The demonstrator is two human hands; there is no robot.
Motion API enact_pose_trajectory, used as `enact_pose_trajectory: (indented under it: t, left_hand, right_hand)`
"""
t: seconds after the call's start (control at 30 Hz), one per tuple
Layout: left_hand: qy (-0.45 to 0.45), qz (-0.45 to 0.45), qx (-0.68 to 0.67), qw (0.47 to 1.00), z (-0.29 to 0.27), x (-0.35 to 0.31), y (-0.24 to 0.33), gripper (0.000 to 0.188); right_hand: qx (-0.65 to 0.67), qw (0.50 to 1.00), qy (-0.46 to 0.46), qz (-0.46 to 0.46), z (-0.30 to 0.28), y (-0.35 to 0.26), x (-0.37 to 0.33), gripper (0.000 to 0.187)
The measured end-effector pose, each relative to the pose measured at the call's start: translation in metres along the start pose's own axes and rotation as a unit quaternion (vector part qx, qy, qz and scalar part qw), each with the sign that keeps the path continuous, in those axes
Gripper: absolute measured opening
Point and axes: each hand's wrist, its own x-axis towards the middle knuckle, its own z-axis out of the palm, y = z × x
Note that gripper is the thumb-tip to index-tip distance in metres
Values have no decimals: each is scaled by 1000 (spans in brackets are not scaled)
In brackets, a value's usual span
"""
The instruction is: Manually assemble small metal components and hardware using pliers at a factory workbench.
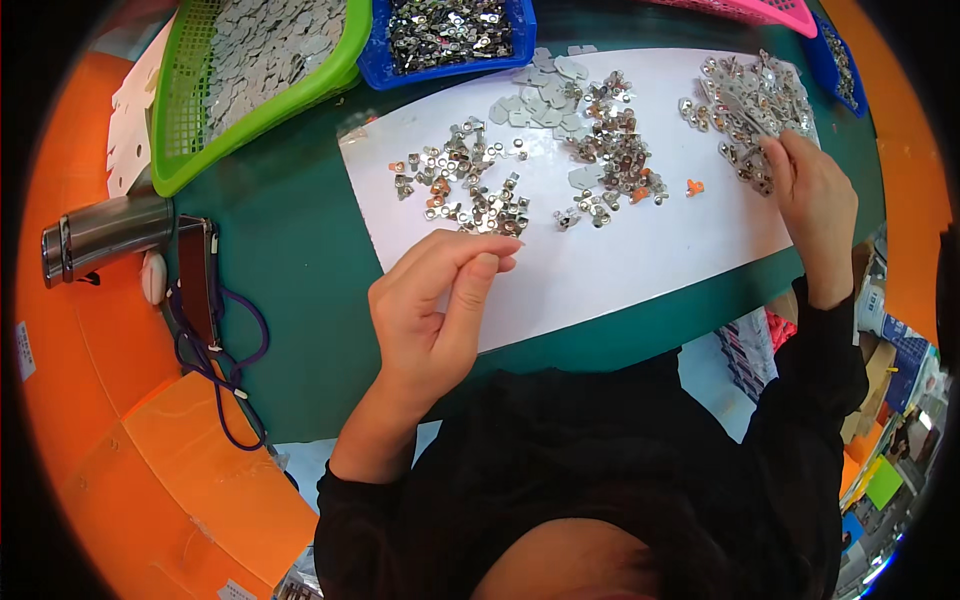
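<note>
My left hand (430,305) is held over the near left part of a white sheet (600,270). Its thumb and forefinger are pinched together, and whatever may be between them is hidden. Just beyond the fingertips lies a loose pile of small shiny metal parts (475,190). Over at the right, my right hand (815,195) is closed around slim metal tweezers (752,122), their tips among a larger pile of similar metal parts (785,95). Between the hands are another metal pile (615,140) and flat grey pieces (540,100). A single orange piece (695,187) lies apart.
A green basket (170,165) of grey pieces and a blue bin (440,78) of metal parts stand at the back left. A pink basket (770,12) and another blue bin (838,70) are back right. A steel flask (110,235) and purple cord (262,330) lie left on the green table (300,330).
</note>
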Motion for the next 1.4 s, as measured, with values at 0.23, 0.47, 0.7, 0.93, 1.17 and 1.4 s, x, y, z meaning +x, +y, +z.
enact_pose_trajectory:
  t: [0.23, 0.47, 0.7, 0.93, 1.17, 1.4]
  left_hand:
    - [13, 6, 23, 1000, -2, 1, -2, 12]
    - [87, 2, 58, 995, -3, 1, -10, 9]
    - [148, 5, 203, 968, -9, 9, -13, 3]
    - [133, 50, 177, 974, -6, 7, -12, 4]
    - [122, 31, 145, 981, -7, 5, -11, 3]
    - [99, -60, -49, 992, 0, 3, -9, 13]
  right_hand:
    - [144, 984, 102, -28, -2, -34, 15, 19]
    - [334, 931, 84, -120, 13, -88, 26, 12]
    - [359, 913, 111, -162, 7, -118, 34, 16]
    - [283, 925, 123, -221, 10, -140, 55, 22]
    - [173, 942, 104, -269, 10, -142, 48, 23]
    - [346, 898, 143, -230, 4, -144, 40, 15]
